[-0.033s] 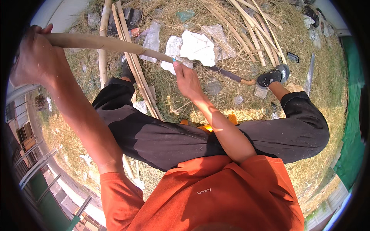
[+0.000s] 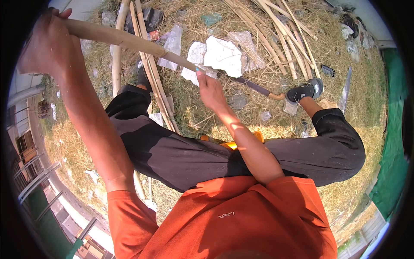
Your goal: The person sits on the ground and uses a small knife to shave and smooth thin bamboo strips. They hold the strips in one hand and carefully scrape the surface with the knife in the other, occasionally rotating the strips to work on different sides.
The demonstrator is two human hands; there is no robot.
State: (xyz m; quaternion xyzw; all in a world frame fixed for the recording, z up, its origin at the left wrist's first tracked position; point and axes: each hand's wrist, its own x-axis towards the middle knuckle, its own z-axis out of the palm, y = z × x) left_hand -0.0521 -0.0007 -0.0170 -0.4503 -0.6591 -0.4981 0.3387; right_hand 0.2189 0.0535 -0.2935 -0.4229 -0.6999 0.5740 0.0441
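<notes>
A long tan bamboo pole (image 2: 129,42) slants across in front of me, its thick end at upper left. My left hand (image 2: 51,45), partly blurred near the picture's rim, is closed around that thick end. My right hand (image 2: 212,91) is closed at the thinner end, thumb up against it; a small light-blue spot shows at the thumb tip. Beyond this hand, a tool with a dark shaft and curved wooden grip (image 2: 258,89) lies near my right shoe; its far part is hidden. White broken sheets (image 2: 222,55) lie behind the pole.
Split bamboo strips (image 2: 151,77) lie beside my left leg, and more strips (image 2: 284,39) fan out at the far right. A long flat blade-like piece (image 2: 345,90) rests right of my right shoe (image 2: 305,90). Something yellow (image 2: 233,144) shows beneath my legs. Dry grass and plastic scraps cover the ground.
My left hand and the pole's thick end have shifted up and slightly right, so the pole slants more steeply. My right hand keeps its grip nearly in place.
</notes>
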